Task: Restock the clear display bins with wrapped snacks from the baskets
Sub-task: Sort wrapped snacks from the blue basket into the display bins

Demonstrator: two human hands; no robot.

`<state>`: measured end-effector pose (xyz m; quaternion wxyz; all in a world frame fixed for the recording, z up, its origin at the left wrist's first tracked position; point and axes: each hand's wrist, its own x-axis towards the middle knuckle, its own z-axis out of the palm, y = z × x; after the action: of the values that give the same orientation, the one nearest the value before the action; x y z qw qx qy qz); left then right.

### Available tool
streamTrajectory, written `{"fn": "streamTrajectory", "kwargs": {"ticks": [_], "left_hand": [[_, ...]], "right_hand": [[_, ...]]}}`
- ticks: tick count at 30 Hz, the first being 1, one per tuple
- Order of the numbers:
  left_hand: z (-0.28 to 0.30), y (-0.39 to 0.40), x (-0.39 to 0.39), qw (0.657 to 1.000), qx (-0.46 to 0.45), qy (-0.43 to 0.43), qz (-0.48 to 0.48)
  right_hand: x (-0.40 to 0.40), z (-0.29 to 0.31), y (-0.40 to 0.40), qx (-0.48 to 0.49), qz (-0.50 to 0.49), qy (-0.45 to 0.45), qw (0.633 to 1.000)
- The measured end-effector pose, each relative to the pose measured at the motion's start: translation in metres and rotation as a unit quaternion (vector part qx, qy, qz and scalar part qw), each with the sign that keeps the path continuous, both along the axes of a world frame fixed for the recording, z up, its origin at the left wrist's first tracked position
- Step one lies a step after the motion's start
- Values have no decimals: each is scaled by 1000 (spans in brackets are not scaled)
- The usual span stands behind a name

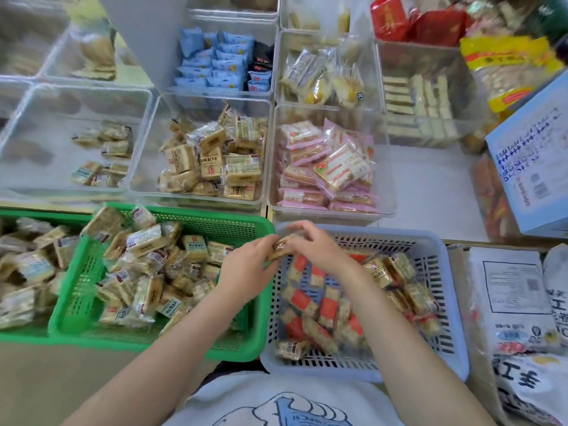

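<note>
A single wrapped snack (281, 245), tan with a dark printed end, is held between both hands above the gap where the two front baskets meet. The left hand (246, 265) curls its fingers round the snack's left end, and the right hand (310, 244) pinches the right end with bent fingers, so the packet bridges the two. Directly beneath the right hand lies the blue-grey basket (430, 241), holding red-and-tan wrapped bars with a few tan packets toward its far right side. Beneath and to the left of the left hand sits the green basket (73, 290), heaped with tan wrapped snacks, and further left still a second green basket (40, 213) shows more of the same. Beyond the hands stands a row of clear display bins: the one straight ahead of the left hand (144, 142) is partly filled with tan packets, the one ahead of the right hand (275, 155) holds pink-wrapped snacks, and the bin far to the left (18, 124) has only a few packets. Further back, another bin holds blue packets (215, 61). Well to the right of the right hand a light blue carton (534, 167) rests tilted.
</note>
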<state>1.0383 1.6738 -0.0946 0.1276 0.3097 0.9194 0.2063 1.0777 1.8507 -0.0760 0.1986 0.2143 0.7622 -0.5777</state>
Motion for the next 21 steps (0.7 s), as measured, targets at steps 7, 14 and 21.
{"fn": "streamTrajectory", "kwargs": {"ticks": [7, 14, 21], "left_hand": [[35, -41, -102, 975, 135, 67, 163], [12, -24, -168, 993, -94, 51, 43], [-5, -36, -160, 992, -116, 47, 33]], "right_hand": [[-46, 0, -36, 175, -96, 111, 974], [-49, -21, -60, 262, -45, 72, 961], [-50, -24, -62, 287, -18, 50, 956]]}}
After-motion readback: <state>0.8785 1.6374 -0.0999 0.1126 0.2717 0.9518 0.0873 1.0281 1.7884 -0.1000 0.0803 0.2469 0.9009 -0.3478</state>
